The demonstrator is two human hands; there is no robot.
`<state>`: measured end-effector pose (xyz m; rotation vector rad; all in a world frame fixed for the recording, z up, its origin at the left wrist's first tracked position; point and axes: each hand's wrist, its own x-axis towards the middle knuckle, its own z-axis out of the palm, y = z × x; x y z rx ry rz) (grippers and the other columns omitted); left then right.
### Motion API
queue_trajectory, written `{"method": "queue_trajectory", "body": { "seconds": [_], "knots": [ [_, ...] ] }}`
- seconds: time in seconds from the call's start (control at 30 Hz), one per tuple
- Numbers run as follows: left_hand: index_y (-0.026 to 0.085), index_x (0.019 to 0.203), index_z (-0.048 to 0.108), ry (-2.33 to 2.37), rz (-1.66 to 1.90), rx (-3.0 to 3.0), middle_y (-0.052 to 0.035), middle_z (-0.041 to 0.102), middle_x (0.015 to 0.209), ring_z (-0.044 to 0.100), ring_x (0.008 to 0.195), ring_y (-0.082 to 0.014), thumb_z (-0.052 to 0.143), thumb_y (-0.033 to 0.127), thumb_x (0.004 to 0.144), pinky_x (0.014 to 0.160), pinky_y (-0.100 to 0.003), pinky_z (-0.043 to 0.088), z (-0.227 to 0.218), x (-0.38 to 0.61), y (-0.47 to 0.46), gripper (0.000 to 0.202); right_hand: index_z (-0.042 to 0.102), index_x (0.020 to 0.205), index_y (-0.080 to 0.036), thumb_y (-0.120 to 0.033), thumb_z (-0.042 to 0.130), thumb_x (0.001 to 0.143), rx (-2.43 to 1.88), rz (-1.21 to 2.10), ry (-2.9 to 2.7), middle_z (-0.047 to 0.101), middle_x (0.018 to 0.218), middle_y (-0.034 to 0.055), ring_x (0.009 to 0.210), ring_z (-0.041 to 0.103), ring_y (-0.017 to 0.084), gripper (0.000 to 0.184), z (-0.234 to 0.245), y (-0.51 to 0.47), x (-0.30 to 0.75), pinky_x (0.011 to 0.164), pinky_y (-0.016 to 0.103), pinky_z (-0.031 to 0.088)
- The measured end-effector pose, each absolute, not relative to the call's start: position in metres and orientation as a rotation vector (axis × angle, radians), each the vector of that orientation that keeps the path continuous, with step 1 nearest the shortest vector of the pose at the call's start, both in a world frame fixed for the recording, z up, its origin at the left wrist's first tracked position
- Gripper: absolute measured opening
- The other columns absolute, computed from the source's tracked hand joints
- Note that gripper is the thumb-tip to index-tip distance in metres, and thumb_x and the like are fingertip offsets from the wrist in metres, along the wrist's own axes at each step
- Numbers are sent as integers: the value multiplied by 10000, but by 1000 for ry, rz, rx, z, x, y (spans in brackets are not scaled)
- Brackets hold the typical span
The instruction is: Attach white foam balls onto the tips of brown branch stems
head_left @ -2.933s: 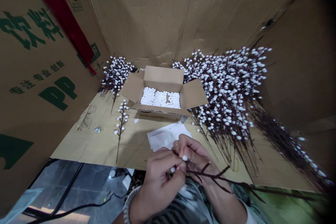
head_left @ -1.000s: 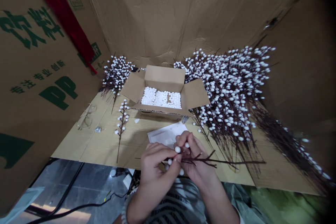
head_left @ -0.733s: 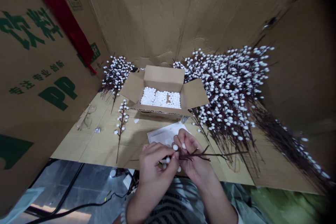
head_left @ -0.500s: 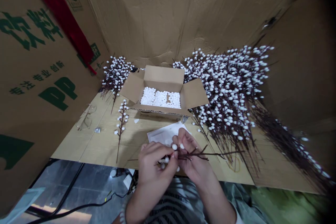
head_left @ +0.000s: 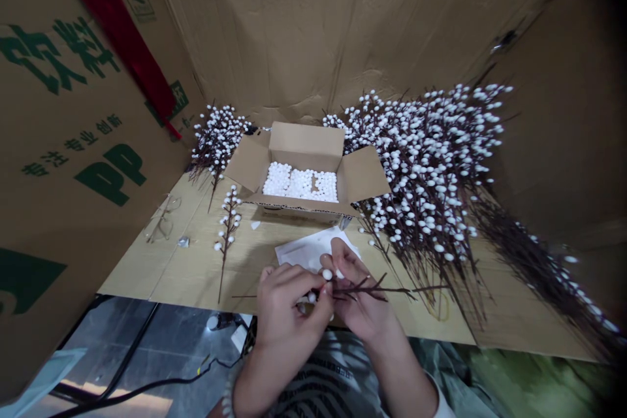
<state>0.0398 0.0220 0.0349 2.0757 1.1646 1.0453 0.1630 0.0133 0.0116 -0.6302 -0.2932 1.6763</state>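
Observation:
A brown artificial berry branch (head_left: 375, 289) lies across both hands, its bare twigs pointing right and a thin stem showing left. Closed around its left part, my left hand (head_left: 289, 307) has thumb and forefinger pinched beside a white foam ball (head_left: 326, 273). More white balls show under its fingers. My right hand (head_left: 367, 304) is curled at the branch's middle, with another white ball at its fingertips. Exactly how the right fingers grip is partly hidden. Beyond the hands stands an open cardboard box (head_left: 301, 210) of loose white balls.
Right of the box lies a large heap of white-berried branches (head_left: 431, 170), with bare brown stems (head_left: 519, 241) beside it. A smaller bunch (head_left: 218, 137) and one branch (head_left: 226, 235) lie left. White paper (head_left: 298, 250) and eyeglasses (head_left: 163, 217) rest on the table. Cardboard walls surround it.
The hands stay nearly in place, with only slight finger movement near the white balls. The branch has shifted a little to the left; its stem sticks out further on that side.

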Motion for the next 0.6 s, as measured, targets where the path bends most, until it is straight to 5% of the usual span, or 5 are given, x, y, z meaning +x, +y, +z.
{"method": "queue_trajectory", "body": {
  "seconds": [0.27, 0.6],
  "knots": [
    [176, 620, 669, 1158, 1074, 2046, 8, 697, 602, 608, 582, -168, 621, 92, 751, 607, -310, 313, 35, 41, 22, 163, 485, 593, -197, -220, 863, 553, -660, 1672, -248, 442, 537, -82, 472, 389, 53, 381, 19, 14, 164, 432, 125, 339],
    [188, 641, 685, 1125, 1094, 1969, 12, 700, 604, 607, 566, -160, 600, 124, 782, 613, -310, 346, 32, 43, 23, 176, 409, 582, -195, -294, 831, 628, -610, 1637, -336, 379, 528, -88, 472, 315, 55, 435, 12, 16, 162, 436, 125, 326]
  ]
}}
